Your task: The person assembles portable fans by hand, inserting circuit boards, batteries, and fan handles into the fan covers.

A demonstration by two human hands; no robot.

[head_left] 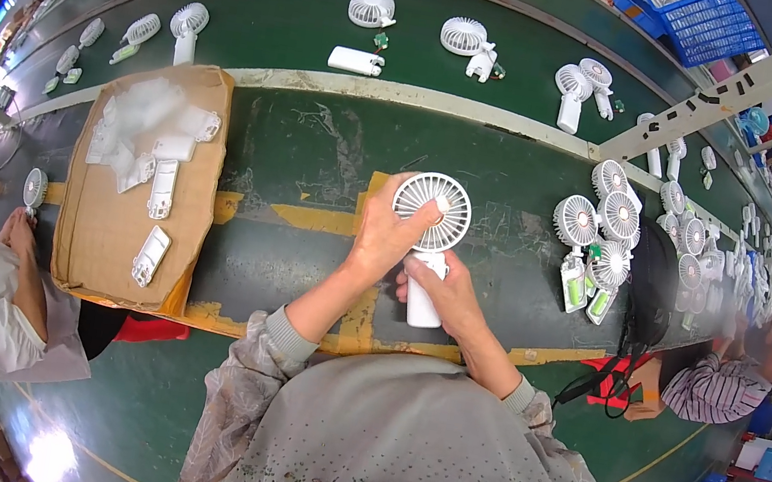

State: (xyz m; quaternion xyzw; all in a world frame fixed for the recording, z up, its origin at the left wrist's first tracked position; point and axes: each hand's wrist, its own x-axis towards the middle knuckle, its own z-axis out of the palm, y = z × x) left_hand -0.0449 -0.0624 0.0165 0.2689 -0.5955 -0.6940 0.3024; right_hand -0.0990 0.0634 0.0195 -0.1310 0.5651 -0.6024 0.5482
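A white handheld fan [423, 308] is held upright over the work table, in front of my body. My left hand [375, 232] grips the round grille head from its left side, with the thumb lying across the front of the grille. My right hand [453, 297] is closed round the upper handle, its thumb near the neck. Fingers behind the fan are partly hidden. To the right on the table stands a cluster of white fans [575, 219]. Some have uncovered handles that show green cells [576, 291].
A cardboard tray [79, 240] on the left holds white handle shells [150, 256] and crumpled clear plastic [140, 119]. Beyond a pale rail runs a green belt [278, 30] with spaced-out fans. A black bag [651, 286] lies right of the cluster. People sit on both sides.
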